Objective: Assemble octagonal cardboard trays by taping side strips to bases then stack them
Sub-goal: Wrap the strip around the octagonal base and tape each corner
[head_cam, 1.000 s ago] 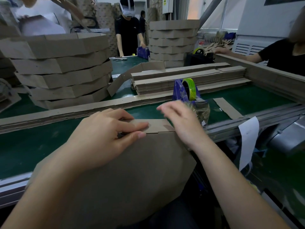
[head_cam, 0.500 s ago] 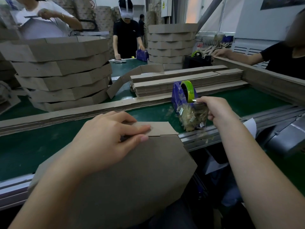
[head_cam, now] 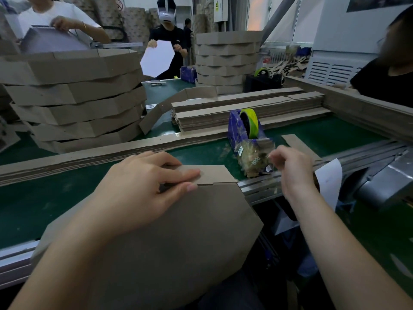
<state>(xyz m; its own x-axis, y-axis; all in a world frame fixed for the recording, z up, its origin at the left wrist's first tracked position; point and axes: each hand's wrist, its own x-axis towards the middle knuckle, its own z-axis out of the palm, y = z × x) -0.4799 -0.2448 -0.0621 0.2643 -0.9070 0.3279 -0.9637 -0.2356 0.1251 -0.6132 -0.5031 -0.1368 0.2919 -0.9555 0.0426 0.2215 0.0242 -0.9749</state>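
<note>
The base (head_cam: 178, 242) leans over the worktop's (head_cam: 44, 198) near edge. The side strip (head_cam: 214, 173) runs left-right along its far edge, pinched in the left hand's (head_cam: 138, 189) grip. The right hand's (head_cam: 292, 168) grip pinches tape (head_cam: 267, 156) by the dispenser (head_cam: 243, 130). Finished trays (head_cam: 76, 97) sit stacked behind.

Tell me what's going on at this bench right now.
A person is putting together a cardboard tray at a green work table. Their left hand pinches a side strip against the top edge of an octagonal base. Their right hand is at the front of the blue tape dispenser, pinching what looks like a length of clear tape. Finished trays stand stacked at the left, and flat strips lie piled behind the dispenser.
</note>
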